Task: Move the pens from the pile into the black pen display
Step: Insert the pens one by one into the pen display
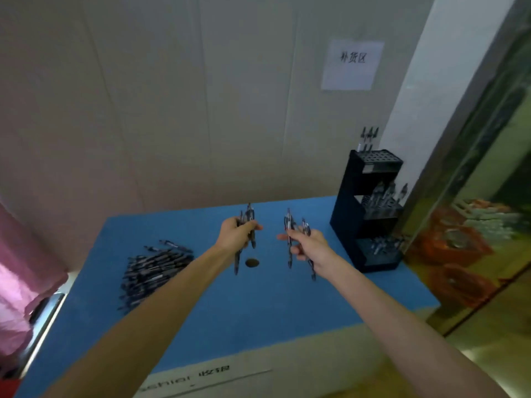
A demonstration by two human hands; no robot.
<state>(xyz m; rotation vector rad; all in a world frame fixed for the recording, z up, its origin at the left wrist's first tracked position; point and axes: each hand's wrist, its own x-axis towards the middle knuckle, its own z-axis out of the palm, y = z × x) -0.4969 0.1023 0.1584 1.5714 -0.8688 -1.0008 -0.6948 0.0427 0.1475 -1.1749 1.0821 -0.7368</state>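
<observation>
Pens fill both of your hands at the centre of the frame, held above the blue tabletop (258,305). Your left hand (235,234) has its grip curled round a small bunch of dark pens (249,225), their tops rising above the fist and their tips hanging below it. Your right hand (309,245) likewise grasps several pens (290,239), fanned apart, with the forefinger stretched out toward the left hand; the two hands are near each other but apart. At the lower left of centre, the pile of pens (152,271) lies on the tabletop, well apart from both hands. At the right of the frame, the black pen display (366,214) stands upright on the far right corner of the tabletop, with pens standing in its top, middle and bottom tiers. A small dark round spot (252,263) shows on the tabletop between and below your hands. On the wall in the upper right hangs a white paper sign (352,65) with printed characters. A pink cloth (26,268) shows along the left edge.
</observation>
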